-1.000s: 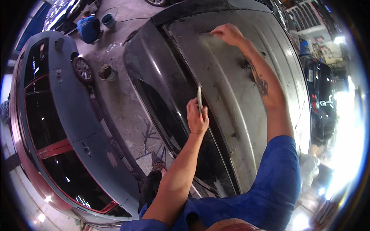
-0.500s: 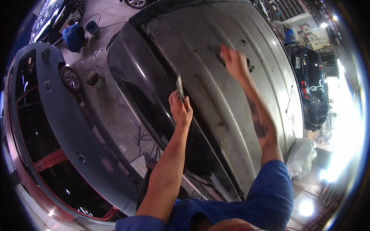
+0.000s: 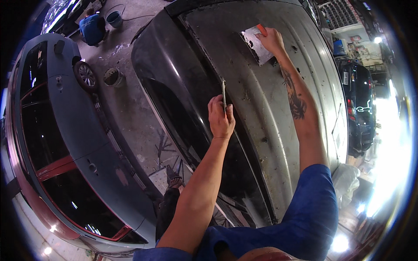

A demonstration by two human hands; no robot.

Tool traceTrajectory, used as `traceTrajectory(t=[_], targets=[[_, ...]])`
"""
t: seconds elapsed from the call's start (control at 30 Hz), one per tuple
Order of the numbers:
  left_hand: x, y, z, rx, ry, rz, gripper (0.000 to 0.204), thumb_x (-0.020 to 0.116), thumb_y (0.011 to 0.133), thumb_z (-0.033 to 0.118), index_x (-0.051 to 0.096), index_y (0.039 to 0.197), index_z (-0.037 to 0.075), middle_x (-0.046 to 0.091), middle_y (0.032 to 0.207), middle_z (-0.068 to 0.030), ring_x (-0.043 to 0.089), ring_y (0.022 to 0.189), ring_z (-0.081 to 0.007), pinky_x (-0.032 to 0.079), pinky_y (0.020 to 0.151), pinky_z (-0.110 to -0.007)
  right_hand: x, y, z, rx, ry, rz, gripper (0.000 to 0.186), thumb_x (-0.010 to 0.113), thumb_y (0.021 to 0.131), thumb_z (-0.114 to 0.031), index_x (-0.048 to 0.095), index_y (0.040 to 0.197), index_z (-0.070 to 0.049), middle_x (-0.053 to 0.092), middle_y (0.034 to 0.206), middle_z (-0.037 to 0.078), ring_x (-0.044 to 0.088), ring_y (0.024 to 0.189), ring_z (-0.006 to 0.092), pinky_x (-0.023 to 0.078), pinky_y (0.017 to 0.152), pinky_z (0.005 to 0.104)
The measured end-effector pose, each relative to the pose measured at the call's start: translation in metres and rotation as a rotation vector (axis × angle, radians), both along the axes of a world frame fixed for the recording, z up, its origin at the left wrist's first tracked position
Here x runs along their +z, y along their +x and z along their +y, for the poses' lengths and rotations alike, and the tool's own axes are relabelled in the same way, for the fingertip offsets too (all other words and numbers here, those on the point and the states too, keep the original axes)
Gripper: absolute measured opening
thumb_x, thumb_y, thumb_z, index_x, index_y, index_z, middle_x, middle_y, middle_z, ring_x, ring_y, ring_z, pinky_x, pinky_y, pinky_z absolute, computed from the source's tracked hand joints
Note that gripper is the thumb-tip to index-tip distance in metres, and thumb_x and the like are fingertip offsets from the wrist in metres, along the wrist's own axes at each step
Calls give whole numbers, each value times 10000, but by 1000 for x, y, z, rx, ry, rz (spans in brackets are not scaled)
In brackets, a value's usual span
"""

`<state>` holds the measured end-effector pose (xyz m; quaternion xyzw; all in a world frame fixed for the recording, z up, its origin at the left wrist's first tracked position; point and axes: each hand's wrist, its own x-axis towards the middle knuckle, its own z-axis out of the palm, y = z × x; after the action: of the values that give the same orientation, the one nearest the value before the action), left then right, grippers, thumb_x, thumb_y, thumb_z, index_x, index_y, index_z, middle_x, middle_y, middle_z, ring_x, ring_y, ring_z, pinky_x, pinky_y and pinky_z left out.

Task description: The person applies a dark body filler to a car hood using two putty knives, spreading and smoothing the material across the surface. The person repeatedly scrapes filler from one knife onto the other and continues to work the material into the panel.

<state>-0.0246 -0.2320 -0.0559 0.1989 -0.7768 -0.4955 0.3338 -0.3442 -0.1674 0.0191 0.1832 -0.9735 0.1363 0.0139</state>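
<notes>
Right hand [image 3: 271,40] closed round orange-handled scraper [image 3: 257,43] over car roof [image 3: 278,135], contact unclear; broad blade [image 3: 262,54] shows plainly now, unlike half second ago. Left hand [image 3: 221,118] pinches thin flat tool [image 3: 224,92], still beside roof's dark groove [image 3: 197,48]. Bucket [image 3: 114,78], grey car [image 3: 82,117] farther left.

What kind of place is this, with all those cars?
Probably a car body repair shop. The right hand holds a flat, silvery metal blade with an orange-red part over a ribbed, blotchy grey metal vehicle roof, and a matte grey car with red window frames stands on the left.
</notes>
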Motion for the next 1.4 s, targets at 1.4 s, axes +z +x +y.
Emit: traceTrajectory(t=[1.4], targets=[[-1,0,1,-4,-29,-19,242,611,948,204,525,1056,5,602,1134,-135,555,1091,-392,485,885,-453,10,-52,76,-167,230,177,326,665,867,-358,688,1049,-89,689,1017,210,654,991,405,518,823,507]])
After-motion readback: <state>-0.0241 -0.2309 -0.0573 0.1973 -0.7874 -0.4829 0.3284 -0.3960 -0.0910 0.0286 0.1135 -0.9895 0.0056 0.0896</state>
